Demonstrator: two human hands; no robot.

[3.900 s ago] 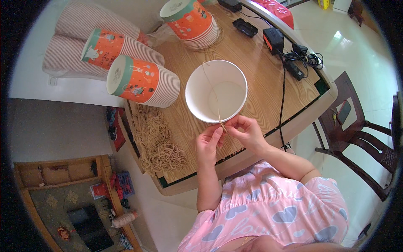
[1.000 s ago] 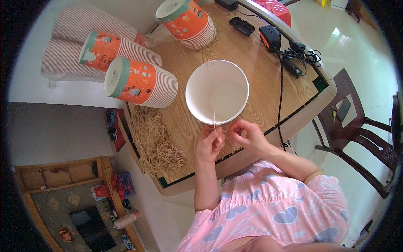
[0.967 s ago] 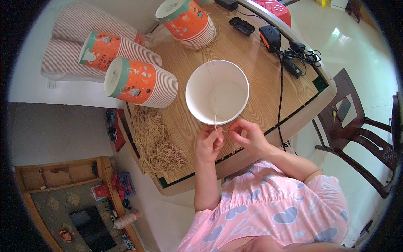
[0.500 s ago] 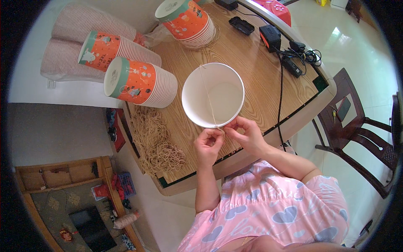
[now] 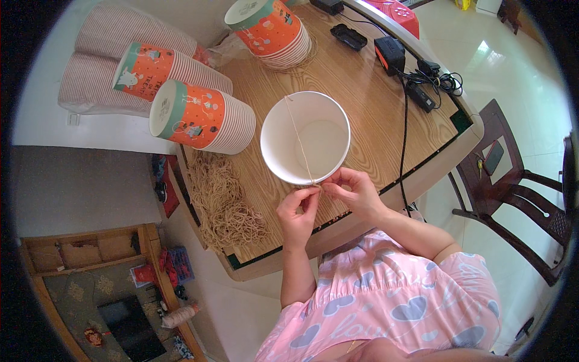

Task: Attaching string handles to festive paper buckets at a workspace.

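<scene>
A white paper bucket (image 5: 319, 142) stands on the wooden table, its open mouth toward me. A thin tan string (image 5: 297, 134) runs across the mouth from the far rim to the near rim. Just outside the near rim, my left hand (image 5: 297, 211) pinches the string's end between thumb and fingertips. Close beside it, my right hand (image 5: 356, 192) is pinched at the same spot, its fingertips against the rim and string. The exact knot or loop between the fingers is too small to make out. A heap of loose tan strings (image 5: 223, 202) lies left of my hands.
Stacks of orange-and-green printed buckets (image 5: 205, 117) lie at the left and stand at the back (image 5: 271, 36), beside wrapped stacks (image 5: 102, 84). A black adapter (image 5: 389, 55) and coiled cables (image 5: 443, 81) sit at the right. A dark wooden chair (image 5: 500, 163) holds a phone (image 5: 493, 158).
My left hand has shifted slightly left and its fingers have opened out a little at the string. My right hand and the bucket are almost unmoved.
</scene>
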